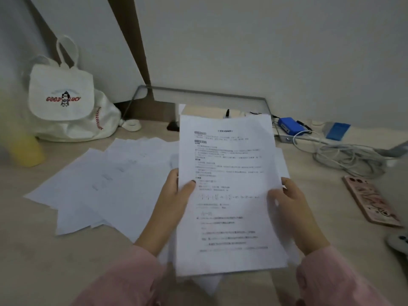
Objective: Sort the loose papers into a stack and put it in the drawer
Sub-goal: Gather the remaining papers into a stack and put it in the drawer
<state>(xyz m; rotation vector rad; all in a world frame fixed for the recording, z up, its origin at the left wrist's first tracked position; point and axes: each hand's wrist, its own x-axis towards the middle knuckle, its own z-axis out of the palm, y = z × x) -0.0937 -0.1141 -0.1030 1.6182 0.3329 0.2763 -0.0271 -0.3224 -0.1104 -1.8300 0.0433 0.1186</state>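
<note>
1. The left hand (174,199) grips the left edge of the held papers (229,217). Its thumb lies on the printed front and the other fingers are curled behind, out of sight.
2. The right hand (291,208) grips the right edge in the same way, thumb on the front. It is blurred, so the fingers behind cannot be made out.
3. The held papers stand nearly upright between the two hands, above the desk (44,250), with the text facing the person.
4. Counts: two hands in pink sleeves (123,279). One printed sheet is in front, with edges of more sheets behind it; their number cannot be told.
5. The loose papers (106,184) lie fanned and overlapping on the desk, left of the left hand. There are at least four.
6. From left to right, the pale wooden desk carries:
   - a blurred yellow object (26,149)
   - one white bag (66,102) against the wall
   - one blue box (290,125)
   - a tangle of grey cables (348,160)
   - one phone in a pink case (371,202)
7. A plain pale wall (265,51) stands behind the desk.
</note>
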